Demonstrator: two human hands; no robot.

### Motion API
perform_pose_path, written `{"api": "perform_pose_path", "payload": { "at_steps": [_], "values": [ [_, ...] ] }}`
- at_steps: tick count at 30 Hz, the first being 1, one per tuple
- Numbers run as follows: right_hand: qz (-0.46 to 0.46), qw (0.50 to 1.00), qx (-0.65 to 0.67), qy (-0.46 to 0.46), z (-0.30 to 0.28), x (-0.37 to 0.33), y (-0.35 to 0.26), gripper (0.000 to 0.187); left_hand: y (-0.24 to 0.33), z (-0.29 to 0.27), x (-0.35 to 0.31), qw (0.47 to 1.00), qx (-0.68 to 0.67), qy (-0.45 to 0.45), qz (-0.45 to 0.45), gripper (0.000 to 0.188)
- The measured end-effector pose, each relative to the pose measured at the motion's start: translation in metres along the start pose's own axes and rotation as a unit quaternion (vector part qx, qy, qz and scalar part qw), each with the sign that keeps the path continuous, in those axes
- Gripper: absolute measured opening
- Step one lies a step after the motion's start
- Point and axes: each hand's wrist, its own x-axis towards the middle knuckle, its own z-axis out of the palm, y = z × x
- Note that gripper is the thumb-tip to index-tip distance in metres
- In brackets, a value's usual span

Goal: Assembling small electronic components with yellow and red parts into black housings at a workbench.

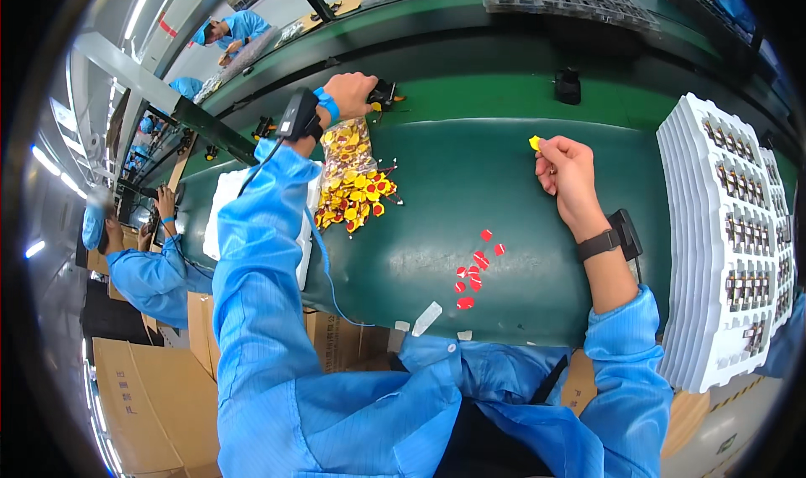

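Note:
My left hand (348, 96) reaches to the far side of the bench, its fingers curled against a small black part (384, 94) with a yellow piece on it. The fingertips are partly hidden there. On the right, my right hand (568, 172) is raised over the green mat, pinching a small yellow piece (535, 143) between thumb and forefinger. Below my left hand lies a clear plastic bag (347, 146) of similar pieces. A pile of yellow and red pieces (357, 199) spills out beside it. Several red stickers (474, 278) are scattered on the green mat (420, 251).
White trays of small components (705, 243) stand stacked at the right. A white tray (225, 218) lies under my left forearm. Another black part (567, 86) sits on the green belt (478, 96). Cardboard boxes (143, 402) and a co-worker (151, 268) are at the left.

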Motion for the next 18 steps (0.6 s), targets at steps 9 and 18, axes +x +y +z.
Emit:
{"api": "perform_pose_path", "payload": {
  "at_steps": [9,18],
  "values": [
    [0.01,1.0,-0.003,0.002,0.003,-0.002,-0.001,0.023,-0.013,0.035,0.038,0.989,-0.012,-0.116,0.092,0.025],
    [0.013,1.0,-0.01,-0.004,0.004,0.003,-0.005,0.023,-0.037,0.054,0.04,0.983,-0.079,-0.104,0.129,0.024]
  ]
}}
